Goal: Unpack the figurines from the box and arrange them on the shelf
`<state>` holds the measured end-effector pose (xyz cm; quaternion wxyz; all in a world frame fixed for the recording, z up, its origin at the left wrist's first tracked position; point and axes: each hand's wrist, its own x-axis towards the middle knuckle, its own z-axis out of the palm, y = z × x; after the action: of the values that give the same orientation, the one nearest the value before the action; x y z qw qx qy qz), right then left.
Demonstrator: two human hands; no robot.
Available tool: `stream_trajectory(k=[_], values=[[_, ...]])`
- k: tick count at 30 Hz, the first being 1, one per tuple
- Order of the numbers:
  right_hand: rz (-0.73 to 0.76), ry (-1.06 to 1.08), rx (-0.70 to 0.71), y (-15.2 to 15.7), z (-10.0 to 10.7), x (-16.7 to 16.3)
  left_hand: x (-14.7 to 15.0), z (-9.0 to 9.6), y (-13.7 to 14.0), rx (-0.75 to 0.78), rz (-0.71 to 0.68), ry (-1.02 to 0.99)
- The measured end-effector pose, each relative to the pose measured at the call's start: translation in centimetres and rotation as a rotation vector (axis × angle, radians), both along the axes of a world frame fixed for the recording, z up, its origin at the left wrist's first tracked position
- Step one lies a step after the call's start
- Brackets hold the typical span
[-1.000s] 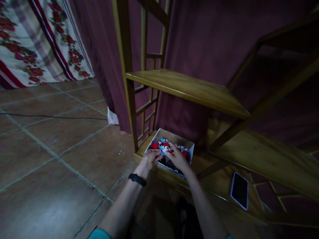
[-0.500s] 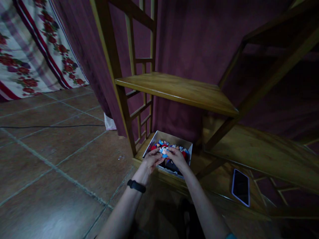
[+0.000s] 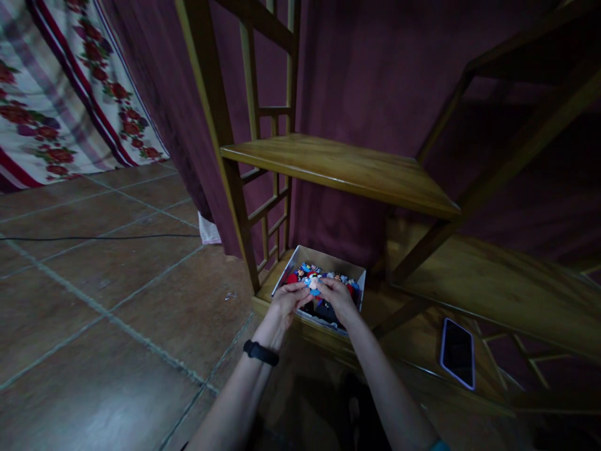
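Note:
A small toy figurine [image 3: 313,285], light blue and pale with some red, is held between both hands above an open box. My left hand [image 3: 288,302] pinches it from the left with thumb and fingers. From the right, my right hand [image 3: 337,295] grips its other side. Beneath them, the white cardboard box [image 3: 359,282] holds several small colourful figurines [image 3: 300,274] and something dark near its front side. Part of the box's contents is hidden by my hands.
The box stands on the bottom board of a wooden shelf unit, under a wooden shelf [image 3: 338,166]. A phone [image 3: 457,352] in a pale purple case lies at the right. Purple curtain [image 3: 357,81] hangs behind. A black cable [image 3: 94,237] crosses the tiled floor [image 3: 117,351].
The view has shifted slightly, so everything sits a little further right. Both hands keep hold of the figurine, whose angle looks slightly different.

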<state>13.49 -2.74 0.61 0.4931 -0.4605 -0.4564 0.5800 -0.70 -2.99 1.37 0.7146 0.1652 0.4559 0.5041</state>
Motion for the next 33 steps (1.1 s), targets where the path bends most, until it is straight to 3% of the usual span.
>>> stream_trajectory(k=[7,15,26,29,33], values=[[-0.04,-0.07,0.05,-0.3,-0.6,-0.6,-0.3,0.1,-0.3,-0.018,-0.006,-0.015],[-0.093,0.165,0.015,0.1,-0.5,-0.5,-0.4,0.7,0.0,0.042,-0.099,-0.129],[-0.1,0.127,0.11,-0.2,0.1,-1.4,-0.1,0.6,-0.1,0.009,0.015,-0.143],[-0.097,0.155,0.114,-0.4,0.8,-1.4,0.0,0.8,-0.2,0.075,0.012,-0.155],[-0.063,0.181,0.125,-0.6,2.0,-1.1,0.3,1.4,-0.3,0.284,0.04,-0.084]])
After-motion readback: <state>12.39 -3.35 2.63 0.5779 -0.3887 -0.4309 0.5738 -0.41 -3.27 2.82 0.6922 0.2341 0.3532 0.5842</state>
